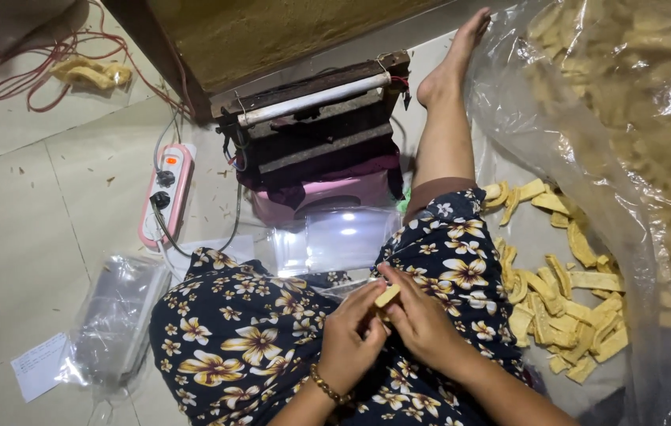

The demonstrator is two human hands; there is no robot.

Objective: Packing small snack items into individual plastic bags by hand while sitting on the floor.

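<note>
Both hands are meeting over the lap: the right hand (422, 319) and left hand (353, 339) are pinching one chip (387, 297), its long axis slanting up-right between the fingertips.

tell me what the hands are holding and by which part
Both hands, left hand and right hand, hold one yellow snack strip by its lower end; its upper end sticks out free.

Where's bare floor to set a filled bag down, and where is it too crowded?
Bare tile lies left of the power strip, between the red cables and the stack of clear bags. Crowded: the right side, where yellow chips cover the floor beside the big plastic sack. Both hands, left hand and right hand, pinch one chip over the lap.
</note>
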